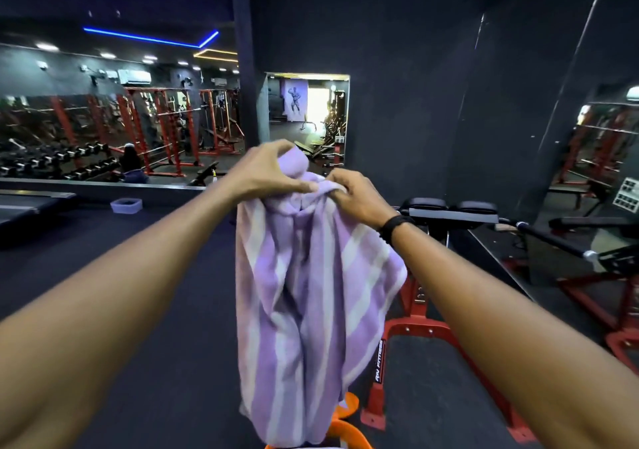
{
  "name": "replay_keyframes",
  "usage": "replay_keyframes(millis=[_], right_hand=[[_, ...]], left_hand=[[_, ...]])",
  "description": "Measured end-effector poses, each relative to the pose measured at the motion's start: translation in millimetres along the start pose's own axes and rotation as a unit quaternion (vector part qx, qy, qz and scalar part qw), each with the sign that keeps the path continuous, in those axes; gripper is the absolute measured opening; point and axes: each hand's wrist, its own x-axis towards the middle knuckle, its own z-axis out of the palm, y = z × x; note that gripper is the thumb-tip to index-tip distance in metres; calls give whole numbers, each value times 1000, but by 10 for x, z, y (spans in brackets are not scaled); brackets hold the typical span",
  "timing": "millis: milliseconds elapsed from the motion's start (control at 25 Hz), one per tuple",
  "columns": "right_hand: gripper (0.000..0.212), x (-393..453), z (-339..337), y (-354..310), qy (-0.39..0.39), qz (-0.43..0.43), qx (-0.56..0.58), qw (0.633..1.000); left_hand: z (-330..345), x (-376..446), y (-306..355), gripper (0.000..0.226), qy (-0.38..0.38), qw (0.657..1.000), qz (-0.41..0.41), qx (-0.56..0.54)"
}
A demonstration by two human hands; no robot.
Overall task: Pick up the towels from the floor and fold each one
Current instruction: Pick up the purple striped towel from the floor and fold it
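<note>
Dark gym room, black matte walls, wall mirror (pixel 103 130) reflected red racks and dumbbell rows. Floor (pixel 155 275) dark, rubbery. Red steel frame bench (pixel 432 310) with black padded rollers stood right. Towel (pixel 311 310), lilac with white stripes, soft terry, hung in long folds clear of floor. Left hand (pixel 266 172) and right hand (pixel 356 196) pinched bunched top edge, close together. Black wristband (pixel 394 227) on right wrist.

Room dim, walls near black. Blue strip light (pixel 152 37) and ceiling spots glowing upper left; bright doorway (pixel 318 102) blowing out in the mirror (pixel 307 116) — pure white. Wide-angle lens bending edges; forearms stretching, slightly soft.
</note>
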Motion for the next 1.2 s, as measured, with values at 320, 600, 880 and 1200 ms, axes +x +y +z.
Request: replay_keyframes(millis=[320,600,880,1200], right_hand=[[22,-78,-3,92,-118,26,59,991],[14,-252,176,439,-185,235,31,954],[24,97,-61,414,97,163,112,975],[39,136,35,283,61,112,178,976]], left_hand=[[37,-5,-151,43,87,994,-62,1],[-161,-22,-567,36,202,964,-150,-85],[-149,-70,-1116,57,223,901,-294,-230],[107,-243,-901,16,75,858,-246,-445]])
